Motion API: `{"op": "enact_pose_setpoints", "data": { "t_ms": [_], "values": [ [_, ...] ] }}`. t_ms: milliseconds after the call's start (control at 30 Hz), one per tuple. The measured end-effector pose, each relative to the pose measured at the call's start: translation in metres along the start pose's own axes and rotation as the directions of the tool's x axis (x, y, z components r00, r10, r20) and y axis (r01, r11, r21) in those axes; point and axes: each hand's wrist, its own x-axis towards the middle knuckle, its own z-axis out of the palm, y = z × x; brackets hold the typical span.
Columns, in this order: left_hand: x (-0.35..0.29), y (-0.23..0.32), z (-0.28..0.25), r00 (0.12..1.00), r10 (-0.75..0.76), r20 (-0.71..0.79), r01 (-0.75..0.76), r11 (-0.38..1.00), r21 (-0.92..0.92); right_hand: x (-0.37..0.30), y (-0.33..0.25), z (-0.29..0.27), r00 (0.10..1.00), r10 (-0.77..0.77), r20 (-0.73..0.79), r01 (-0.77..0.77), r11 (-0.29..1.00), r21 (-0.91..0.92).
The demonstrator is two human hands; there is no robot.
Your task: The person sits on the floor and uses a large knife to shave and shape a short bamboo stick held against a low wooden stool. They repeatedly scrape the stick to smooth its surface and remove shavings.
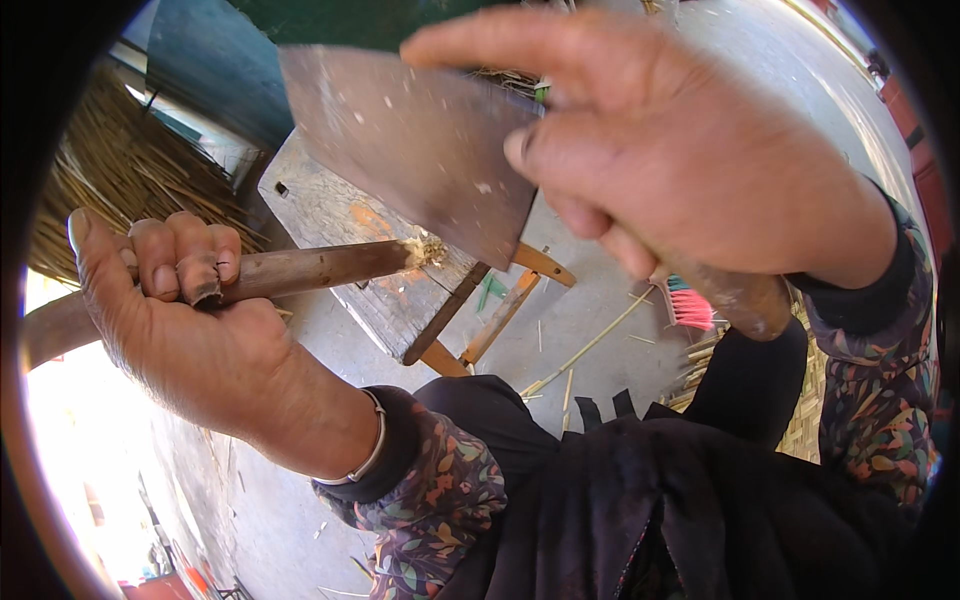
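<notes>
My left hand is wrapped round a brown wooden pole, which slants in from the left. The pole's chipped, pale end rests over a worn wooden bench. My right hand, smeared by motion, grips the wooden handle of a cleaver. One finger stretches along the top of its broad, stained blade, and the handle's butt sticks out below the palm. The blade hangs above the bench, close to the chipped end; whether they touch I cannot tell.
A heap of thin dry stalks lies at the left behind the bench. Loose stalks and chips litter the grey floor. Pink broom bristles show at the right, near woven matting. My dark-clothed knees are close below the bench.
</notes>
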Motion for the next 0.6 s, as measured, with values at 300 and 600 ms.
{"op": "enact_pose_setpoints", "data": {
  "t_ms": [300,600],
  "values": [
    [0.001,0.004,-0.002,0.987,-0.042,0.153,0.056,0.995,-0.088,0.002,0.008,0.006,0.995,0.046,0.085,-0.051,0.997,0.063],
    [0.005,0.017,-0.009,0.798,-0.03,0.601,0.221,0.944,-0.246,-0.01,0.018,0.003,0.995,0.071,0.063,-0.082,0.98,0.181]
  ]
}}
